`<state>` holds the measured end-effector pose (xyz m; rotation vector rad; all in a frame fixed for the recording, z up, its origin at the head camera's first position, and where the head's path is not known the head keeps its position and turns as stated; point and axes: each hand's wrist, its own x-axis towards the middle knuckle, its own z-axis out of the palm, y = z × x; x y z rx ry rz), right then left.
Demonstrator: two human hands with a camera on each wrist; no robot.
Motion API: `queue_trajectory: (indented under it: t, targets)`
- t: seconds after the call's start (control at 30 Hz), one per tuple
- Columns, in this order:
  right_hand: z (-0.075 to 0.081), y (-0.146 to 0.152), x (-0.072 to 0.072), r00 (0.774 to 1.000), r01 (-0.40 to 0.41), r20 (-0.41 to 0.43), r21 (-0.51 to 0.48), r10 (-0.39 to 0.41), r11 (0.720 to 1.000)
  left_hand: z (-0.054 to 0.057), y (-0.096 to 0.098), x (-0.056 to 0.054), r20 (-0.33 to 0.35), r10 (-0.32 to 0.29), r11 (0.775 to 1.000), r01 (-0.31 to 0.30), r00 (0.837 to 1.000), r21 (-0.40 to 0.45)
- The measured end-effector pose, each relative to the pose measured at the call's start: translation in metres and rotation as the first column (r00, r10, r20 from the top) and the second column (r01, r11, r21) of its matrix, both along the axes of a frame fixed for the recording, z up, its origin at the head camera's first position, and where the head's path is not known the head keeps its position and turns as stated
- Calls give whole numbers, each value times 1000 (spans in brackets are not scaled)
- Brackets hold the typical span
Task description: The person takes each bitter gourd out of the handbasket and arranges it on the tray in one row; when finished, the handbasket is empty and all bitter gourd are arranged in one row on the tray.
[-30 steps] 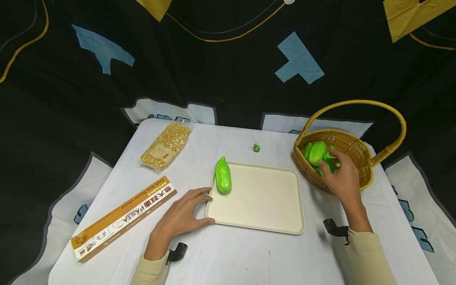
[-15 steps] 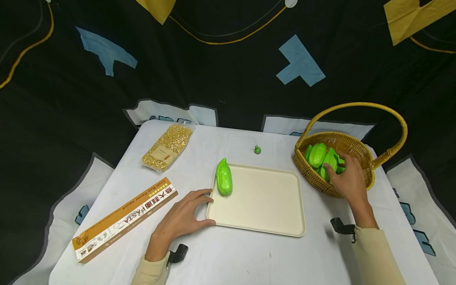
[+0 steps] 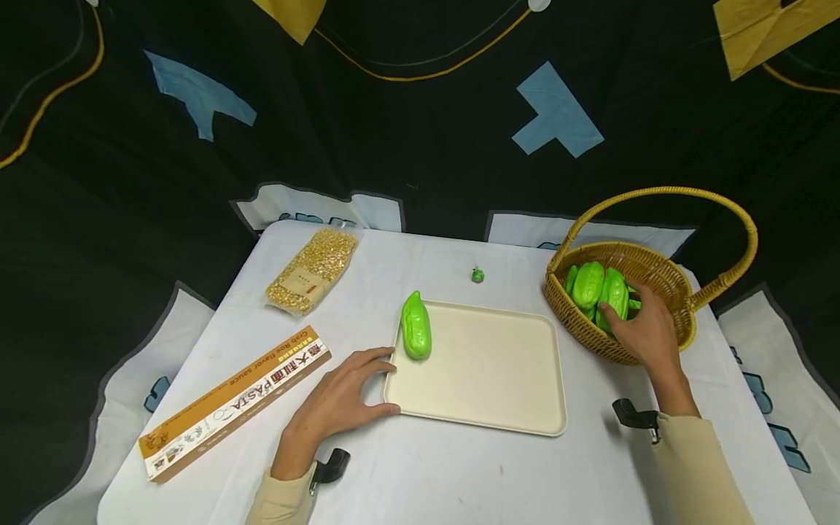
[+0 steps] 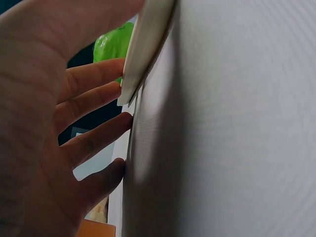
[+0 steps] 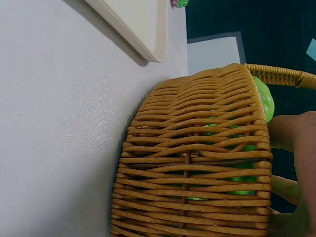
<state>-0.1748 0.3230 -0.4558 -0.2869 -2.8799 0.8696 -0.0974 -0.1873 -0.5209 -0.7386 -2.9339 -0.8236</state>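
My right hand (image 3: 648, 328) reaches over the near rim of a wicker basket (image 3: 590, 339) on the right. Its thumb and fingers pinch a lumpy, bright green vegetable (image 3: 614, 288) inside it. Other green ones, such as the vegetable (image 3: 587, 283) beside it, share the basket. In the right wrist view the basket wall (image 5: 197, 163) hides most of the grip. My left hand (image 3: 344, 394) lies at the left edge of a cream tray (image 3: 485, 372), its fingers spread and touching the rim. A similar green vegetable (image 3: 416, 326) lies at the tray's left side.
A bag of yellow corn kernels (image 3: 313, 270) lies at the back left. In front of it is a long pasta box (image 3: 236, 405). A tiny green object (image 3: 477, 275) sits behind the tray. The basket's tall handle (image 3: 663, 191) arches over it.
My right hand has shifted right within the basket and closed round a green vegetable, which now stands more upright. The left hand has stayed at the tray.
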Motion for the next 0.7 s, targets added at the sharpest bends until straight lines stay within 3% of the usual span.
queue_trajectory:
  t: [0.33,0.7]
  targets:
    - [-1,1,6,997,12,-74,-41,-15,999,2,1,1,8,0,1000,0,1000,-3]
    - [13,-6,16,981,4,-193,-69,-17,998,2,1,0,-12,-2,1000,2,1000,-16]
